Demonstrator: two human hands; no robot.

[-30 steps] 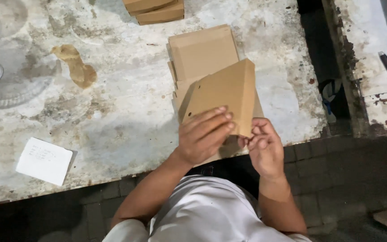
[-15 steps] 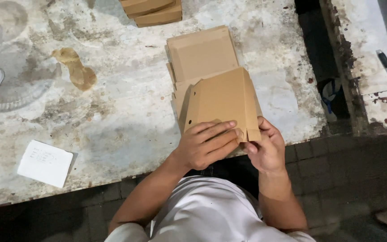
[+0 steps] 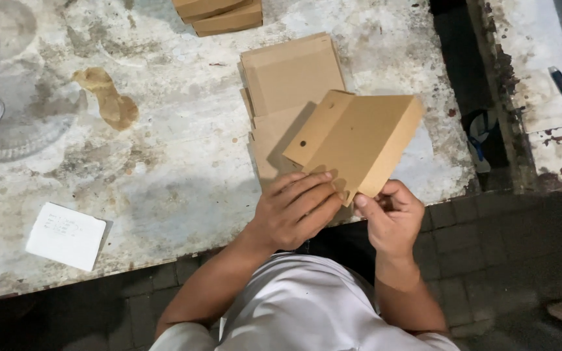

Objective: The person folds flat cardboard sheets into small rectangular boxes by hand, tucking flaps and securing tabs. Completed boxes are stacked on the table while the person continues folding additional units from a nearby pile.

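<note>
A half-folded cardboard box (image 3: 359,140) of plain brown board is held up over the near edge of the table (image 3: 183,162), tilted, with one flap carrying a small round hole jutting out to the left. Both hands are on its lower corner: the left hand (image 3: 294,211) lies with fingers spread flat along the bottom edge, pressing the board, while the right hand (image 3: 388,214) pinches the corner just beside it between thumb and forefinger — neither is clenched into a fist, both are grasping the box. The board looks thin and light, stiff across its panels but ready to bend at the creases, so it probably keeps its shape best when held by a folded edge or corner rather than the middle of a panel, which could buckle or dent. Its surface seems matte, not slippery. Directly beneath it lies a stack of flat cardboard blanks (image 3: 291,78); finished boxes (image 3: 219,13) sit at the far edge, and a white paper (image 3: 66,235) lies well apart to the left.
</note>
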